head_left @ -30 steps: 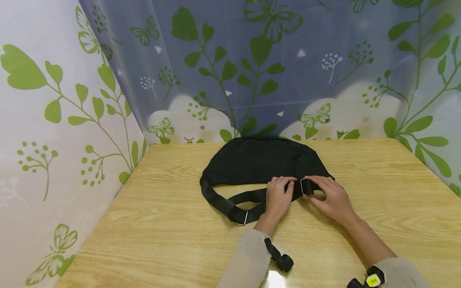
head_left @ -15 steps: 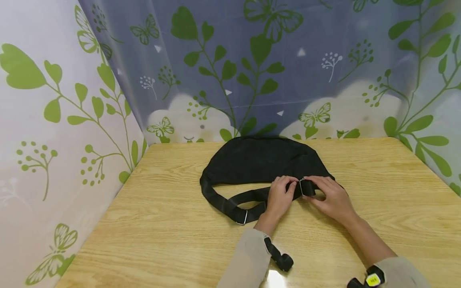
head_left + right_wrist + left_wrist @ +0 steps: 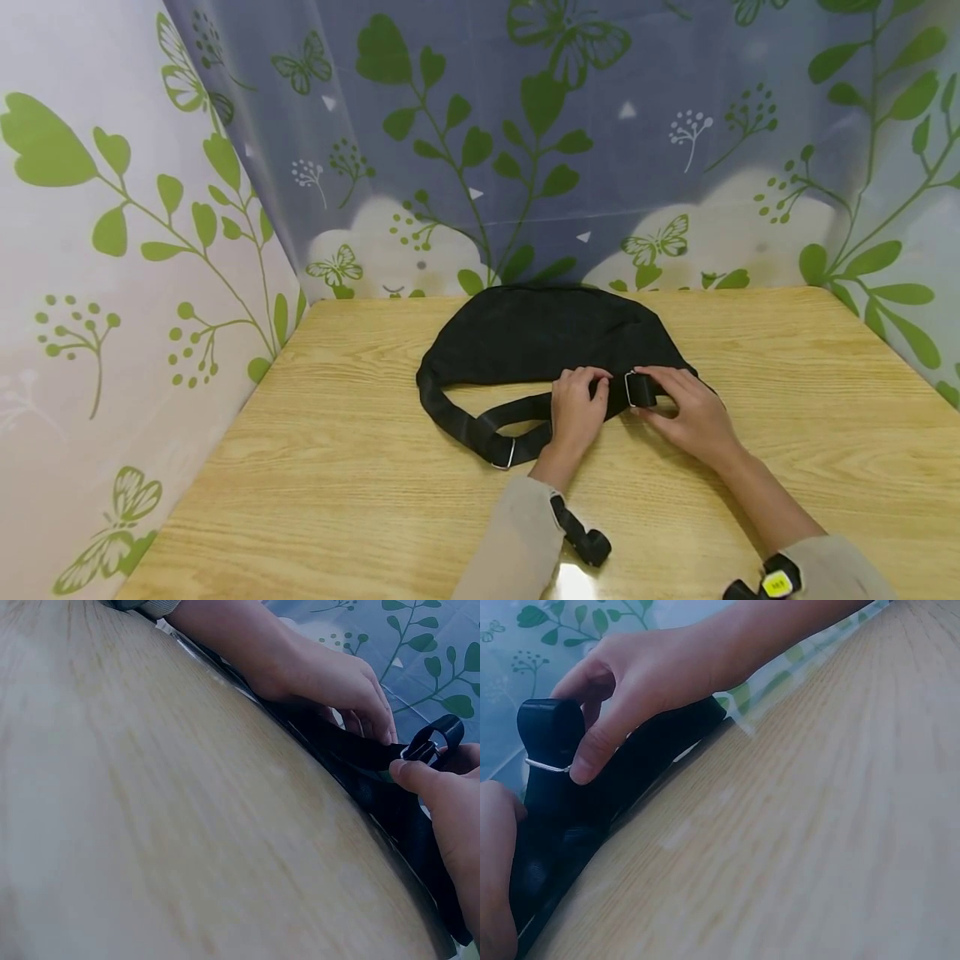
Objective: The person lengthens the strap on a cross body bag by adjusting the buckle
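A black waist bag (image 3: 547,333) lies on the table, its long strap (image 3: 442,412) looped in front of it. My right hand (image 3: 697,417) pinches the metal slide buckle (image 3: 630,390) between thumb and fingers, and a short loop of webbing (image 3: 450,729) stands up from it. To the left, my left hand (image 3: 579,412) holds the strap close to that buckle, fingers bent over the webbing. In the left wrist view the right thumb (image 3: 592,754) presses at the end of the buckle. A second metal ring (image 3: 512,452) shows on the strap's left bend.
The wood-grain table (image 3: 337,500) runs out to both sides. Behind it hangs a blue curtain (image 3: 480,167) printed with leaves and butterflies, and a pale printed sheet (image 3: 112,275) closes off the left. Black wrist devices (image 3: 585,537) sit at both sleeves.
Along the strap, my left hand slid right up to the buckle, then back left, leaving a small gap between. The right hand and the bag stay in place.
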`<state>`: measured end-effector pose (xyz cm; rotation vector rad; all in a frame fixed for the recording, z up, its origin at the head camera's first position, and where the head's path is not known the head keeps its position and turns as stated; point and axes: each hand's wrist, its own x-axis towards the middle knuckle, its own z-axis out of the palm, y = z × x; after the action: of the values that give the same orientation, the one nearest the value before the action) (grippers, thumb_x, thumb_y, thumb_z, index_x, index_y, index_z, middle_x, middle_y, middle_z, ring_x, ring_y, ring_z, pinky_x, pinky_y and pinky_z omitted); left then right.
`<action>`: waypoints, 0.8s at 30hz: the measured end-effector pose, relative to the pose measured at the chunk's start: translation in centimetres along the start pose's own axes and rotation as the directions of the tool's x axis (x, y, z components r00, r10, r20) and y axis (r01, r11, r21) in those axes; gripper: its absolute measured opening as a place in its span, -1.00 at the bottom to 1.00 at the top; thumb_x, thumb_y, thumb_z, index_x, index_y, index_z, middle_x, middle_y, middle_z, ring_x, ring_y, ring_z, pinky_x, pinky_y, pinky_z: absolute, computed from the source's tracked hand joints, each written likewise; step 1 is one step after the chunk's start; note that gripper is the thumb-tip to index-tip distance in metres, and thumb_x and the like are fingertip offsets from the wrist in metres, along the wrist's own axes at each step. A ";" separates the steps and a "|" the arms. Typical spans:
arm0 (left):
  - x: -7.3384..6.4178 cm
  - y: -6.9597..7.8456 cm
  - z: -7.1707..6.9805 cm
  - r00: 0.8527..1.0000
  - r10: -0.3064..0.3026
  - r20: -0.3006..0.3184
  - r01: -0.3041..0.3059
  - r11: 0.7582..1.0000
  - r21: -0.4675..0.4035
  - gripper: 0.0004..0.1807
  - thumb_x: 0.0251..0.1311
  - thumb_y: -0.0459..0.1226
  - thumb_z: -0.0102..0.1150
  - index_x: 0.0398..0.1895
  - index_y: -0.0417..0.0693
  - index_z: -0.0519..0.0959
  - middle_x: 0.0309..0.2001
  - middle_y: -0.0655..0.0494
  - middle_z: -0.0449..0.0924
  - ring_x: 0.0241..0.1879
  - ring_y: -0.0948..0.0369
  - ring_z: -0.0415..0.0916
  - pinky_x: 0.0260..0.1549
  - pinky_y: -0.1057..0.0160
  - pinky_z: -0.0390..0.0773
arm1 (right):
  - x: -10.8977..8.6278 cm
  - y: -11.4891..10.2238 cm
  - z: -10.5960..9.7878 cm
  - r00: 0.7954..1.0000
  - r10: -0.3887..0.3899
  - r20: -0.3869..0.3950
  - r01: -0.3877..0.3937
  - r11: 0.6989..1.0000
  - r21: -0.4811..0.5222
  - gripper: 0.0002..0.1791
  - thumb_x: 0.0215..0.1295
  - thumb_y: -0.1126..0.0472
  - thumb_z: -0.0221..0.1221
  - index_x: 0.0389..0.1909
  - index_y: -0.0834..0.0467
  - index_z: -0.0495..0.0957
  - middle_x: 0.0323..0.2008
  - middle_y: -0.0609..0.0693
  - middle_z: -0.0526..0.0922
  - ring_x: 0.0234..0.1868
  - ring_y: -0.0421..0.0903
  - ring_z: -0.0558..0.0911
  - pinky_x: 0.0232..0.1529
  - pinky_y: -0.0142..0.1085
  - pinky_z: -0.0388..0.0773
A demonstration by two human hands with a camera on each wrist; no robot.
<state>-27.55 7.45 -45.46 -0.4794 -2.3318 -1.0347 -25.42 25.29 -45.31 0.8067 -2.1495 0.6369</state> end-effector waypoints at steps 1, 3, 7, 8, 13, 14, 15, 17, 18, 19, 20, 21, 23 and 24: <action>0.0 0.0 0.0 1.000 -0.004 0.004 0.005 1.000 -0.006 -0.92 0.16 -0.27 0.15 -0.37 0.04 0.65 -0.38 0.25 0.58 -0.35 0.26 0.42 -0.26 0.32 0.35 | 0.0 0.0 0.0 1.000 0.003 0.001 -0.003 1.000 0.000 -0.33 0.20 -0.29 -0.02 0.00 0.21 0.52 -0.11 0.08 0.56 -0.12 0.06 0.51 0.02 -0.37 0.28; 0.0 -0.1 0.1 1.000 -0.009 0.019 0.010 0.999 -0.032 -0.91 0.18 -0.27 0.14 -0.36 0.03 0.64 -0.36 0.24 0.58 -0.33 0.26 0.42 -0.26 0.32 0.35 | 0.0 0.1 0.0 1.000 0.005 0.003 -0.005 1.000 0.002 -0.34 0.20 -0.29 -0.01 0.00 0.21 0.52 -0.11 0.08 0.56 -0.11 0.06 0.51 0.03 -0.38 0.27; 0.0 -0.1 0.1 0.998 0.008 0.061 0.000 0.993 -0.118 -0.90 0.22 -0.28 0.11 -0.32 0.01 0.63 -0.31 0.24 0.57 -0.29 0.28 0.42 -0.22 0.36 0.36 | -0.1 0.1 0.0 1.000 -0.006 0.013 0.006 1.000 0.007 -0.40 0.09 -0.16 0.23 0.01 0.20 0.52 -0.10 0.06 0.56 -0.11 0.05 0.51 0.04 -0.40 0.26; 0.0 -0.1 0.1 0.997 0.019 0.071 -0.009 0.990 -0.140 -0.90 0.23 -0.28 0.10 -0.31 0.00 0.63 -0.30 0.24 0.57 -0.28 0.29 0.42 -0.21 0.37 0.36 | -0.1 0.1 0.0 1.000 -0.011 0.018 0.011 1.000 0.006 -0.41 0.03 -0.09 0.31 0.01 0.20 0.52 -0.10 0.06 0.56 -0.10 0.04 0.51 0.04 -0.39 0.27; -0.1 0.0 0.1 0.993 0.069 0.100 -0.046 0.974 -0.222 -0.88 0.26 -0.27 0.07 -0.27 -0.03 0.61 -0.27 0.21 0.58 -0.24 0.29 0.43 -0.13 0.40 0.37 | -0.1 0.1 -0.1 0.998 -0.007 0.065 0.008 1.000 -0.015 -0.35 -0.24 0.17 0.45 0.01 0.20 0.52 -0.06 0.03 0.56 -0.07 -0.01 0.51 0.03 -0.39 0.28; -0.1 0.0 0.1 0.992 0.067 0.106 -0.041 0.972 -0.231 -0.88 0.27 -0.26 0.06 -0.27 -0.03 0.61 -0.27 0.21 0.57 -0.23 0.29 0.42 -0.13 0.40 0.37 | -0.1 0.1 -0.1 0.997 -0.003 0.071 0.004 1.000 -0.016 -0.34 -0.25 0.18 0.45 0.01 0.20 0.52 -0.06 0.02 0.56 -0.06 -0.01 0.50 0.03 -0.40 0.27; -0.1 0.0 0.1 0.992 0.059 0.112 -0.030 0.970 -0.243 -0.88 0.27 -0.26 0.06 -0.25 -0.02 0.60 -0.26 0.22 0.56 -0.23 0.30 0.42 -0.14 0.40 0.37 | -0.1 0.1 -0.1 0.997 0.002 0.076 -0.001 1.000 -0.015 -0.34 -0.24 0.18 0.44 0.01 0.20 0.52 -0.05 0.02 0.56 -0.05 -0.02 0.50 0.03 -0.41 0.27; -0.1 0.0 0.1 0.991 0.033 0.128 0.003 0.963 -0.270 -0.88 0.27 -0.26 0.06 -0.21 0.00 0.58 -0.25 0.24 0.54 -0.21 0.31 0.41 -0.15 0.41 0.36 | -0.1 0.1 -0.1 0.997 0.003 0.077 -0.002 1.000 -0.013 -0.33 -0.25 0.18 0.44 0.02 0.20 0.52 -0.05 0.03 0.56 -0.04 -0.01 0.50 0.03 -0.41 0.27; -0.1 0.1 0.1 0.990 0.020 0.136 0.020 0.959 -0.284 -0.88 0.27 -0.26 0.06 -0.19 0.00 0.56 -0.25 0.24 0.53 -0.20 0.31 0.40 -0.15 0.40 0.36 | -0.1 0.1 -0.1 0.997 0.001 0.076 0.000 1.000 -0.012 -0.32 -0.26 0.19 0.45 0.03 0.20 0.51 -0.05 0.03 0.56 -0.04 0.00 0.51 0.03 -0.40 0.28; -0.2 0.1 0.1 0.989 0.009 0.146 0.035 0.955 -0.296 -0.88 0.27 -0.27 0.06 -0.17 0.01 0.55 -0.24 0.25 0.52 -0.20 0.31 0.40 -0.16 0.39 0.36 | -0.1 0.1 -0.1 0.997 0.000 0.076 0.000 1.000 -0.009 -0.31 -0.26 0.18 0.45 0.04 0.21 0.51 -0.04 0.03 0.55 -0.03 0.00 0.51 0.02 -0.38 0.30; -0.2 0.1 0.1 0.988 0.000 0.155 0.048 0.951 -0.304 -0.87 0.27 -0.28 0.06 -0.15 0.02 0.54 -0.23 0.25 0.51 -0.18 0.31 0.40 -0.17 0.39 0.37 | -0.2 0.1 -0.1 0.997 0.000 0.074 0.001 1.000 -0.006 -0.31 -0.24 0.18 0.44 0.04 0.20 0.50 -0.04 0.04 0.55 -0.03 0.02 0.51 0.01 -0.34 0.32; -0.2 0.1 0.0 0.986 -0.005 0.167 0.058 0.948 -0.314 -0.85 0.26 -0.31 0.06 -0.13 0.02 0.52 -0.22 0.25 0.50 -0.17 0.30 0.39 -0.16 0.37 0.36 | -0.2 0.1 -0.1 0.998 -0.004 0.070 0.005 1.000 -0.005 -0.32 -0.22 0.16 0.44 0.05 0.21 0.50 -0.04 0.05 0.56 -0.05 0.03 0.52 -0.03 -0.29 0.36; -0.2 0.2 -0.1 0.981 0.005 0.196 0.060 0.944 -0.324 -0.78 0.20 -0.36 0.08 -0.10 0.02 0.49 -0.18 0.23 0.49 -0.13 0.28 0.38 -0.11 0.34 0.35 | -0.2 0.1 -0.1 0.998 -0.009 0.062 0.010 1.000 -0.008 -0.36 -0.07 0.01 0.39 0.04 0.22 0.49 -0.05 0.09 0.56 -0.08 0.07 0.53 -0.10 -0.18 0.40; -0.2 0.2 -0.2 0.977 0.017 0.213 0.053 0.947 -0.318 -0.74 0.16 -0.38 0.10 -0.07 0.02 0.48 -0.15 0.22 0.49 -0.11 0.27 0.38 -0.09 0.33 0.34 | -0.2 0.1 -0.1 0.998 -0.009 0.060 0.010 1.000 -0.008 -0.37 0.01 -0.08 0.33 0.04 0.23 0.49 -0.06 0.10 0.55 -0.09 0.09 0.53 -0.12 -0.13 0.39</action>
<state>-27.22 7.43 -45.32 -0.7269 -2.3593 -1.4475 -25.34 25.50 -45.49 0.8406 -2.1998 0.6051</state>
